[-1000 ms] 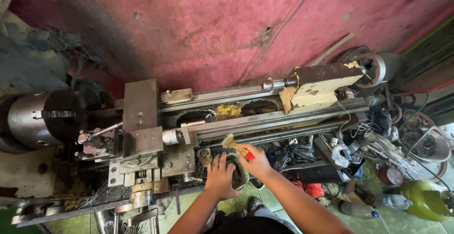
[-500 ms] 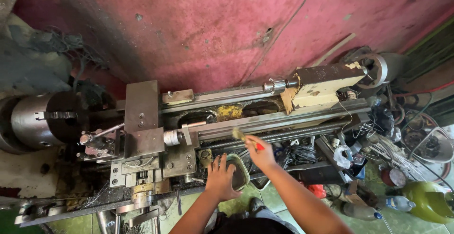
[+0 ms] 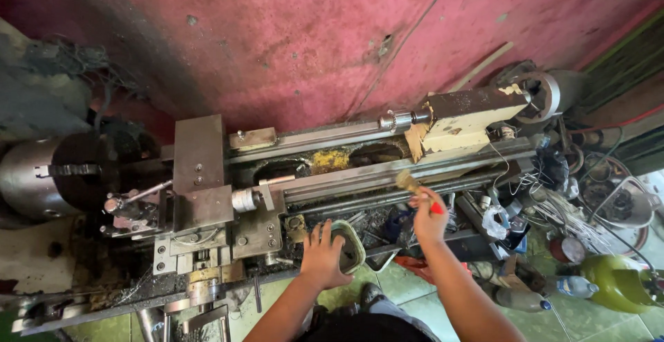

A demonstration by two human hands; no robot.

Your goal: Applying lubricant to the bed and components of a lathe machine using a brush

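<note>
A: What is the right hand (image 3: 429, 221) doing?

B: Its fingers are curled shut round a small brush with a red handle (image 3: 417, 191). The bristle end points up and to the left and lies against the long steel rails of the lathe bed (image 3: 387, 172), just below the cream-coloured tailstock (image 3: 470, 117).

A: And the left hand (image 3: 321, 255)?

B: It rests on a small greenish tin (image 3: 349, 245) at the front edge of the machine, fingers spread over the rim and wrapped partly round it, so it has hold of the tin. The tin sits just right of the grey carriage (image 3: 207, 190) and near the right hand, though the two hands do not touch.

A: What else is about?

B: A dark chuck (image 3: 69, 172) at the far left, and a pink, stained wall (image 3: 311, 38) behind the lathe. To the right there is a tangle of wires and loose parts (image 3: 553, 204), with a yellow-green container (image 3: 612, 283) on the tiled floor (image 3: 408, 287). Metal shavings lie under the carriage, at the lower left
</note>
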